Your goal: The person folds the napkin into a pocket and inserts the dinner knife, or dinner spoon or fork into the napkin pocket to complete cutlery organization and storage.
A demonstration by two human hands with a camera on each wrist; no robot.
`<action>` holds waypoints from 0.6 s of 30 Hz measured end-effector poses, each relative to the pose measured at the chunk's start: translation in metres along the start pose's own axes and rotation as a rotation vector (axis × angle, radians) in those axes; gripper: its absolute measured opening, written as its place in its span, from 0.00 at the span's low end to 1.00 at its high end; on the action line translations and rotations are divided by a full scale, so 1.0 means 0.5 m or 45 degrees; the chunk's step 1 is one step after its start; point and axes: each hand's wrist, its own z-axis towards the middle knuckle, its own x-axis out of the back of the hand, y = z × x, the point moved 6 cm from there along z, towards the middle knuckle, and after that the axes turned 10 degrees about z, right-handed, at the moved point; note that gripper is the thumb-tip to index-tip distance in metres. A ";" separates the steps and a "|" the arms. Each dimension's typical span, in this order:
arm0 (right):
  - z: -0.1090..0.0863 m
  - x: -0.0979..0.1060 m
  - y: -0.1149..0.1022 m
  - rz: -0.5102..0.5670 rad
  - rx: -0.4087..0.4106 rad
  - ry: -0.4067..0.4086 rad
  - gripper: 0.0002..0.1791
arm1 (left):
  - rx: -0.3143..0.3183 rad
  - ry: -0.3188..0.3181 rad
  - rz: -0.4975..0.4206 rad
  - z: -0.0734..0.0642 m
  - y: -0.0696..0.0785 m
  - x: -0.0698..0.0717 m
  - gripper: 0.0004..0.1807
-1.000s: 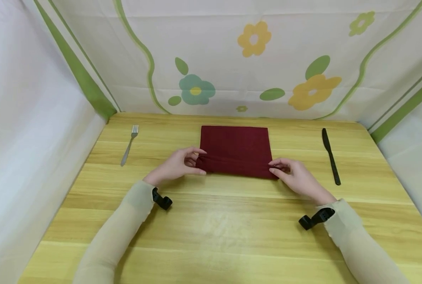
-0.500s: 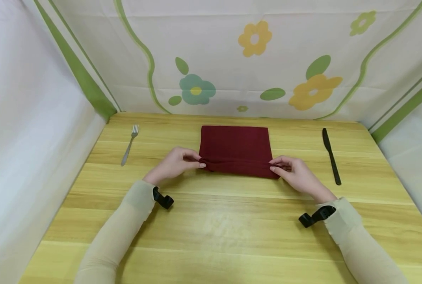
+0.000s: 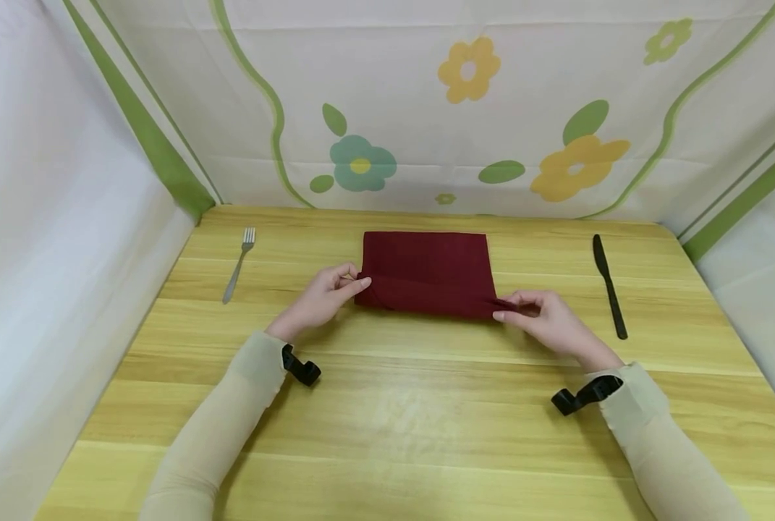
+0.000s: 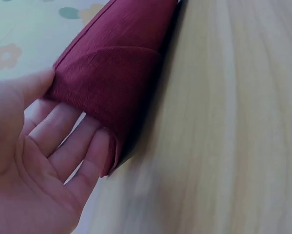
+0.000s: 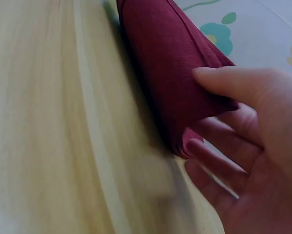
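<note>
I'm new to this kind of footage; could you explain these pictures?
No machine works here: these are a person's bare left hand and right hand. The wide picture comes from a camera on the head, looking down; the close ones come from the left wrist camera and right wrist camera. On the wood-grained table lie a fork at the left, a black knife at the right and, between them, a dark red cloth. Each hand pinches one end of the cloth.

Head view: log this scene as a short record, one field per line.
Between the hands: dark red cloth, folded, on the table
Hands: left hand pinches its left end, right hand its right
Far left: grey fork, tines pointing away from the person
Far right: black knife
Backdrop: white sheet, printed flowers
</note>
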 end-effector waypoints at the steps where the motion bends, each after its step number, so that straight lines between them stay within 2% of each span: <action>1: 0.002 0.001 -0.001 0.004 -0.003 0.014 0.13 | 0.008 0.001 0.016 -0.001 -0.001 0.000 0.14; 6: 0.016 0.001 -0.002 -0.082 -0.067 0.037 0.32 | 0.069 -0.009 0.139 -0.003 -0.010 -0.007 0.14; 9: 0.028 -0.002 0.000 -0.114 -0.109 0.029 0.40 | 0.099 -0.015 0.174 -0.003 -0.013 -0.010 0.15; 14: 0.049 -0.005 -0.006 -0.056 -0.107 0.016 0.32 | 0.152 -0.017 0.197 -0.001 -0.014 -0.008 0.14; 18: 0.059 -0.004 0.000 0.060 -0.174 0.007 0.25 | 0.177 -0.052 0.216 0.003 -0.018 -0.007 0.13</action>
